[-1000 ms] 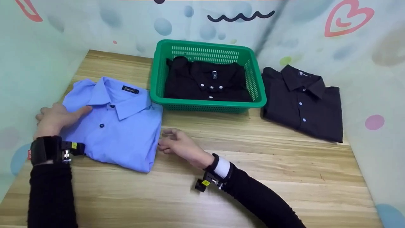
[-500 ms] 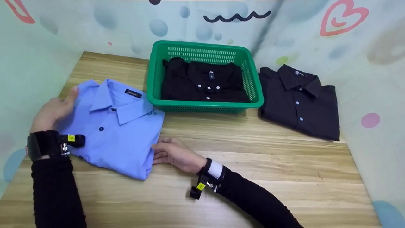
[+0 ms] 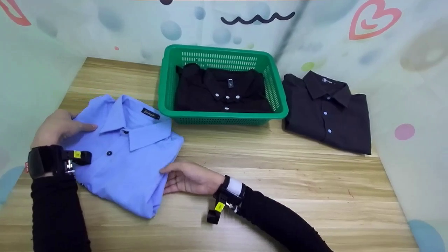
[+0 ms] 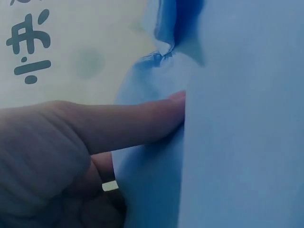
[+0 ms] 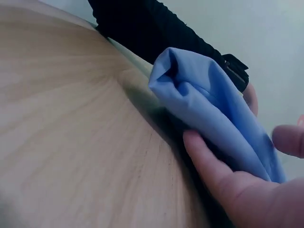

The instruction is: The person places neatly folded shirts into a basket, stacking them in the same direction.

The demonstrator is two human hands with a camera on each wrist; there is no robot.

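Gripping folded blue shirt (image 3: pixel 122 164) near left edge of table (image 3: pixel 280 164)
Pinching one side in left hand (image 3: pixel 56 127), the other in right hand (image 3: pixel 191 177); best to keep level, supporting folds beneath.

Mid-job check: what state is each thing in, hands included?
Blue button-up shirt: folded, gripped at both sides
Left hand: gripping that shirt's left edge, thumb on top
Right hand: gripping its right edge, thumb on top
Green basket: upright, loaded
Black shirt in the basket: folded, front up
Dark shirt beside the basket: folded, on the table
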